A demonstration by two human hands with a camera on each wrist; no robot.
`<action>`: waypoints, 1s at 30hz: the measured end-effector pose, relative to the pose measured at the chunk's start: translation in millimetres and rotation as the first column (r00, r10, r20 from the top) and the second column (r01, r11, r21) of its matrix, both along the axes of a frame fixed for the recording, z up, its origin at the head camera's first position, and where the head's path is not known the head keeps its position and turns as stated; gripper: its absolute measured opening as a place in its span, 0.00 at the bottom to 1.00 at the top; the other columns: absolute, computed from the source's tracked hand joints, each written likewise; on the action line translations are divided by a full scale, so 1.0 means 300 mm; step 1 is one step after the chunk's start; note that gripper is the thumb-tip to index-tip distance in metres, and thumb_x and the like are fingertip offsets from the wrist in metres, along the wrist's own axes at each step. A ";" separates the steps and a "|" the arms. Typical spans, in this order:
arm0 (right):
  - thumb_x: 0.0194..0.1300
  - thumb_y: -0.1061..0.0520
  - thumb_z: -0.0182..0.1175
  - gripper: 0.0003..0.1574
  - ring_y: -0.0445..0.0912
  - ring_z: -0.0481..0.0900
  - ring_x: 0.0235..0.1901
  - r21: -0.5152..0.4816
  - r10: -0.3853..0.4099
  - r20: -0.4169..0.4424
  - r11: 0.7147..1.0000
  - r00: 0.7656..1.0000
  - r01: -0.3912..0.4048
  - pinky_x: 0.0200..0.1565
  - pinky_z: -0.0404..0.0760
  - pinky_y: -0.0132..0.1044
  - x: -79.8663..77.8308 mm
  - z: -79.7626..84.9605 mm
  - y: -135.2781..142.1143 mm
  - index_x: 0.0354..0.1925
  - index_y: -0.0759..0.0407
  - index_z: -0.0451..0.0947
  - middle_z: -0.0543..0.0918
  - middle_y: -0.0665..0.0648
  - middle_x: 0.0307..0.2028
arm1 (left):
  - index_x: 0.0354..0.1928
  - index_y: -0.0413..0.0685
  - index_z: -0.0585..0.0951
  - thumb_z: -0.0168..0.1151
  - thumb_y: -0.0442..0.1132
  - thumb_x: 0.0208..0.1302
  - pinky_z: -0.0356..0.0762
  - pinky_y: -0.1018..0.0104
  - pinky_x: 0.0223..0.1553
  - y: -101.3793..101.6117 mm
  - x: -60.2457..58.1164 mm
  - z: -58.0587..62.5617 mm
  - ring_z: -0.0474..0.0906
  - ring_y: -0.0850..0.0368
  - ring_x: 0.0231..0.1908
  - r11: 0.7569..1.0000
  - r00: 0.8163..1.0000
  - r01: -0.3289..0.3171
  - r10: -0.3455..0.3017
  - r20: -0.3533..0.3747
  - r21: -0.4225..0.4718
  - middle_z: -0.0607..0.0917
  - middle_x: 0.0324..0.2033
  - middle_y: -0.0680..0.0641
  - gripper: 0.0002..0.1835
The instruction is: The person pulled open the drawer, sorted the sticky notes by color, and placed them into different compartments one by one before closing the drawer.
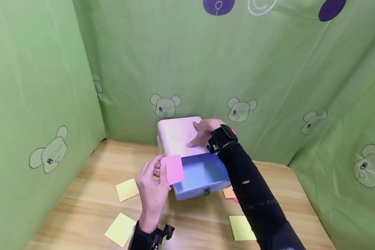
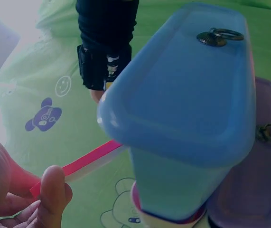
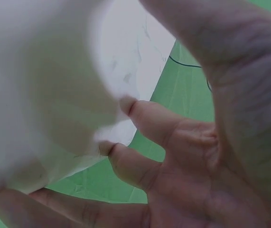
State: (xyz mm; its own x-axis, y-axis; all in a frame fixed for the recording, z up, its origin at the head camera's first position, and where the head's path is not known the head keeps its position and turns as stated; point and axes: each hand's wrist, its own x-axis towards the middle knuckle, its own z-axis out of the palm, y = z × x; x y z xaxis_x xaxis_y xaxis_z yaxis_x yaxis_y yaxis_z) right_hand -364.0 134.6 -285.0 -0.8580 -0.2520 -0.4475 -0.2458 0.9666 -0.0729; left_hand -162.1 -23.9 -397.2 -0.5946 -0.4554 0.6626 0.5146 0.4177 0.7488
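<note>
A small drawer box [image 1: 176,133] with a pink top stands against the back curtain, its blue drawer [image 1: 187,189] pulled out toward me. My left hand [image 1: 153,184] pinches a pink sticky note pad [image 1: 174,169] between thumb and fingers at the drawer's left front corner. Seen edge-on in the left wrist view, the pad [image 2: 92,159] is beside the drawer's front, which carries a ring pull [image 2: 225,35]. My right hand [image 1: 206,132] rests on the box's top with fingers spread; in the right wrist view its fingertips [image 3: 128,105] touch the pale surface.
Yellow pads [image 1: 127,190] lie on the wooden table [image 1: 90,194] to the left, and another yellow pad [image 1: 241,227] lies front right. An orange pad [image 1: 228,192] pokes out beside the box. A purple lower drawer [image 2: 244,190] has its own ring. Green curtains [image 1: 206,62] enclose the table.
</note>
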 end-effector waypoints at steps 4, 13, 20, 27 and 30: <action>0.38 0.22 0.68 0.79 0.56 0.43 0.75 0.011 -0.011 0.015 1.000 1.000 0.011 0.75 0.52 0.54 0.000 -0.010 0.000 0.78 0.47 0.42 0.45 0.64 0.77 | 0.45 0.33 0.85 0.66 0.26 0.59 0.80 0.63 0.11 0.019 -0.008 -0.010 0.76 0.58 0.20 1.000 1.000 0.000 0.000 0.015 -0.003 0.84 0.25 0.40 0.11; 0.41 0.22 0.67 0.77 0.57 0.44 0.75 0.007 0.004 -0.015 1.000 1.000 -0.004 0.75 0.53 0.54 0.005 0.008 0.000 0.78 0.48 0.41 0.45 0.65 0.77 | 0.44 0.35 0.85 0.67 0.29 0.58 0.83 0.65 0.16 0.052 -0.032 -0.001 0.78 0.59 0.17 1.000 0.994 0.024 -0.023 0.104 -0.016 0.86 0.26 0.41 0.11; 0.40 0.23 0.68 0.77 0.56 0.45 0.75 -0.005 0.001 0.003 1.000 1.000 -0.001 0.75 0.54 0.52 0.020 0.001 -0.010 0.78 0.48 0.43 0.47 0.64 0.77 | 0.41 0.36 0.86 0.68 0.29 0.57 0.82 0.66 0.17 0.075 -0.031 -0.013 0.79 0.60 0.17 0.998 0.988 0.026 -0.017 0.154 -0.054 0.86 0.24 0.42 0.09; 0.42 0.22 0.67 0.78 0.57 0.43 0.75 0.011 0.014 -0.004 1.000 1.000 -0.014 0.75 0.53 0.54 0.008 0.014 -0.006 0.78 0.50 0.39 0.44 0.66 0.77 | 0.41 0.38 0.85 0.67 0.30 0.58 0.82 0.66 0.19 0.093 -0.044 0.000 0.79 0.59 0.19 0.995 0.980 0.069 -0.053 0.194 -0.074 0.86 0.25 0.43 0.08; 0.40 0.22 0.67 0.79 0.57 0.44 0.75 0.008 -0.009 0.002 1.000 1.000 0.009 0.75 0.53 0.54 0.009 0.013 0.004 0.78 0.48 0.40 0.44 0.65 0.78 | 0.40 0.39 0.85 0.67 0.30 0.58 0.82 0.65 0.20 0.105 -0.046 -0.002 0.80 0.59 0.18 0.993 0.975 0.076 -0.055 0.215 -0.091 0.86 0.25 0.44 0.08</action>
State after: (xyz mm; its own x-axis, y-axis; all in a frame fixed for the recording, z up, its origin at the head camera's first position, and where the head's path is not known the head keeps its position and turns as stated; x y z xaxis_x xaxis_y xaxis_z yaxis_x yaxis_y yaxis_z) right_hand -361.2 135.9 -281.0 -0.8596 -0.2404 -0.4509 -0.2369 0.9693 -0.0654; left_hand -175.8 7.5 -397.8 -0.7524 -0.3502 0.5579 0.3772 0.4652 0.8008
